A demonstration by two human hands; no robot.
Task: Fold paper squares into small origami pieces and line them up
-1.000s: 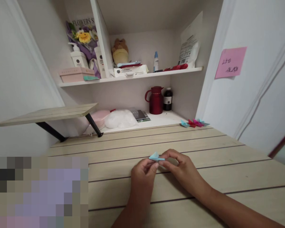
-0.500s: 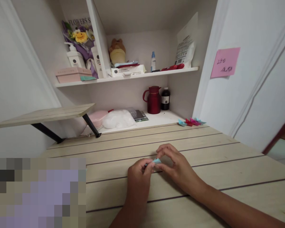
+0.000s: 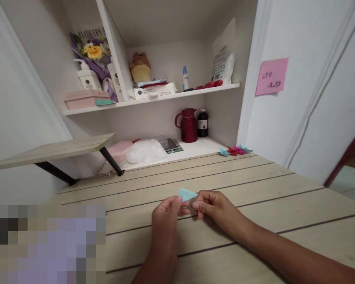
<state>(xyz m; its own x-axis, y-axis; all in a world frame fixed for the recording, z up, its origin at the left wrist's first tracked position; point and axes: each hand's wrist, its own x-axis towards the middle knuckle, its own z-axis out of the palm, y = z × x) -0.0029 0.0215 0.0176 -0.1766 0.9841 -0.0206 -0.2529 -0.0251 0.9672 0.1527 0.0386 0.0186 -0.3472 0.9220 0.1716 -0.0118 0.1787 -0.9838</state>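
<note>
A small folded piece of light blue paper (image 3: 187,194) is held up just above the wooden tabletop (image 3: 130,228). My left hand (image 3: 169,209) pinches its lower left part between thumb and fingers. At the paper's right corner, my right hand (image 3: 208,204) is closed, thumb against the fingertips, and appears to grip that corner. Several folded paper pieces stand in a row at the table's far right edge, among them a light blue one (image 3: 224,152), a red one (image 3: 232,150) and a magenta one (image 3: 240,149).
Behind the table is a white shelf unit with a red jug (image 3: 189,125), a dark bottle (image 3: 202,123) and a white fluffy bundle (image 3: 146,151). A raised wooden stand (image 3: 56,148) with black legs is at the left. A pink note (image 3: 272,76) hangs on the right wall.
The blue paper has turned so that a broad triangular face shows. My right hand has lowered and its fingers have closed at the right corner. The camera view has shifted slightly.
</note>
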